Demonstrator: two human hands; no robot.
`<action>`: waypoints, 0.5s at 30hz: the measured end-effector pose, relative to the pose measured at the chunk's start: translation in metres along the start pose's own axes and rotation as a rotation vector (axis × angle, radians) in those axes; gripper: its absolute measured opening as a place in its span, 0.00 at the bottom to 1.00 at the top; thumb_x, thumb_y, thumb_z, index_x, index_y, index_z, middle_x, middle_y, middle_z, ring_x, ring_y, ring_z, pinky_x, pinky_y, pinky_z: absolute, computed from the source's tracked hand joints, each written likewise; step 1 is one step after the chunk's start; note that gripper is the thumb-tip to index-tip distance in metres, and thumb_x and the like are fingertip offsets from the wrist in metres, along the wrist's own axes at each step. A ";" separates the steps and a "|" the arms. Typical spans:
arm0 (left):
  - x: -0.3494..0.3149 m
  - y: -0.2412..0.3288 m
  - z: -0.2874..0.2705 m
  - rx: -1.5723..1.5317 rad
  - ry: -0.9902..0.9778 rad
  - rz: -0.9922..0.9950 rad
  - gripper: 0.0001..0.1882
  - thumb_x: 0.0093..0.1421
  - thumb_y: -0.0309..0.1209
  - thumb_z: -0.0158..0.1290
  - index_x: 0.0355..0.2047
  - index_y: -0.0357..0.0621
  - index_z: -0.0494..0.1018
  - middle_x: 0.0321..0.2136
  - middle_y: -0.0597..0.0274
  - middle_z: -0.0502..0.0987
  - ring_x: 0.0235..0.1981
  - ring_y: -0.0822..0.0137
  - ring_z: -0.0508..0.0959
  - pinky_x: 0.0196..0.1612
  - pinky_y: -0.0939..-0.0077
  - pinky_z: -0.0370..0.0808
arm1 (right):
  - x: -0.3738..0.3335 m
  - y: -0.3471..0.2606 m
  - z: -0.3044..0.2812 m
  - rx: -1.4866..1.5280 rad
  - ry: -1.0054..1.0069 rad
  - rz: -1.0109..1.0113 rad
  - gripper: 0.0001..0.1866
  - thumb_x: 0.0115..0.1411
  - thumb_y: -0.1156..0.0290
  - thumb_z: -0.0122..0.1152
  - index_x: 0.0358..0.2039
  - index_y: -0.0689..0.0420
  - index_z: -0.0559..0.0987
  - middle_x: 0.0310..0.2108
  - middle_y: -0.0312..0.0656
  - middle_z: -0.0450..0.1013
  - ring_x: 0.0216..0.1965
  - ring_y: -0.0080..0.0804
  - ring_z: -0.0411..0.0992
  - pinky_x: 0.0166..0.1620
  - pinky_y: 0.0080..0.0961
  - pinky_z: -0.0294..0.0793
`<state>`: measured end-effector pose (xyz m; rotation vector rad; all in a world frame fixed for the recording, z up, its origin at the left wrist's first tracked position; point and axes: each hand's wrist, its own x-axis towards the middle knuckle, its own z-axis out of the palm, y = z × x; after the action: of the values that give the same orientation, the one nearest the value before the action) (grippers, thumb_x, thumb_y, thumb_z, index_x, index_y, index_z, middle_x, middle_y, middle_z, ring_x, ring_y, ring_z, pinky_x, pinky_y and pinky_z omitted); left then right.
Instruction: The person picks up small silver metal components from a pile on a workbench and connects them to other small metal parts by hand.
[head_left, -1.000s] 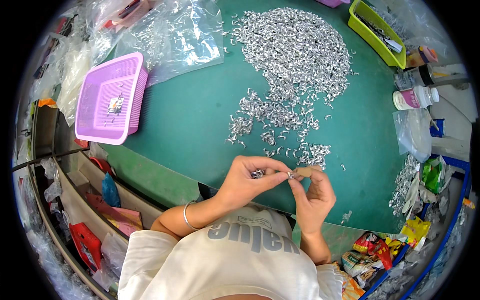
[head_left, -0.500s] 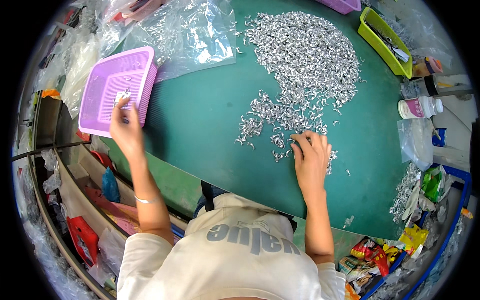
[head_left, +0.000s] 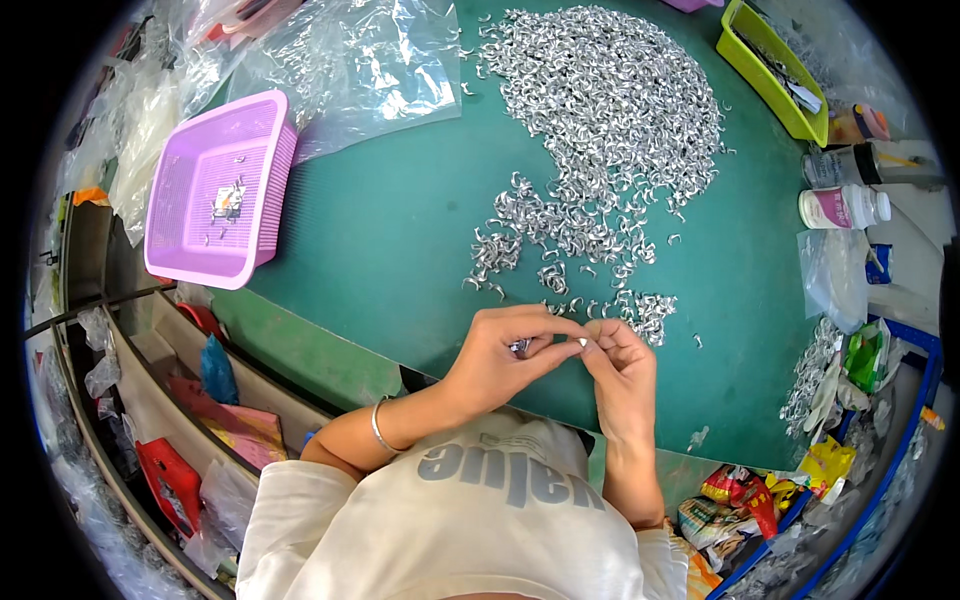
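My left hand (head_left: 500,352) and my right hand (head_left: 622,375) meet fingertip to fingertip above the near part of the green table. Between the pinched fingertips shows a tiny bright bit of a small curved metal piece (head_left: 583,342); both hands appear to hold it. More silvery metal (head_left: 520,346) glints inside the curled fingers of my left hand. Just beyond the hands lies a small cluster of curved metal pieces (head_left: 645,315), and farther off spreads a large pile of them (head_left: 610,110). At left, the purple basket (head_left: 268,200) contains a few pieces.
Clear plastic bags (head_left: 350,80) cover the table's far left. A yellow-green basket (head_left: 735,60) stands at the far right, with a white bottle (head_left: 845,208) on the right edge. Shelf compartments (head_left: 150,350) lie left of the table; coloured packets (head_left: 740,500) lie at the lower right.
My left hand has left the purple basket and come right to meet my right hand. The right hand has drawn back toward me from the metal pieces.
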<state>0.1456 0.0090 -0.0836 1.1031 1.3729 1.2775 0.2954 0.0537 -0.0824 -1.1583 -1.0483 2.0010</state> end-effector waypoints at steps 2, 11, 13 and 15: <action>0.000 0.006 0.000 -0.083 0.003 -0.077 0.07 0.47 0.20 0.57 0.30 0.39 0.76 0.14 0.75 0.62 0.17 0.82 0.58 0.20 0.87 0.56 | -0.004 -0.002 0.002 0.053 0.002 -0.014 0.07 0.55 0.82 0.52 0.35 0.64 0.72 0.31 0.36 0.71 0.31 0.16 0.66 0.36 0.14 0.64; -0.009 0.018 -0.006 -0.794 -0.132 -0.557 0.07 0.53 0.28 0.55 0.32 0.39 0.74 0.16 0.78 0.64 0.16 0.84 0.57 0.18 0.89 0.50 | -0.020 -0.013 0.016 -0.048 0.038 -0.238 0.10 0.47 0.88 0.57 0.32 0.65 0.73 0.30 0.38 0.70 0.33 0.22 0.66 0.37 0.17 0.64; -0.010 0.019 -0.008 -0.887 -0.179 -0.587 0.08 0.53 0.29 0.55 0.34 0.40 0.74 0.16 0.78 0.64 0.16 0.85 0.56 0.18 0.88 0.49 | -0.022 -0.014 0.017 -0.107 0.032 -0.317 0.09 0.47 0.88 0.57 0.31 0.66 0.74 0.31 0.38 0.69 0.32 0.22 0.66 0.37 0.18 0.64; -0.012 0.019 -0.009 -0.914 -0.176 -0.570 0.09 0.53 0.29 0.55 0.34 0.40 0.74 0.17 0.77 0.65 0.16 0.85 0.58 0.18 0.90 0.50 | -0.022 -0.016 0.021 -0.138 0.044 -0.343 0.09 0.46 0.88 0.58 0.30 0.66 0.74 0.30 0.39 0.70 0.32 0.23 0.66 0.37 0.19 0.64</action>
<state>0.1395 -0.0030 -0.0635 0.1595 0.7224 1.1318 0.2882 0.0377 -0.0526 -1.0071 -1.2831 1.6509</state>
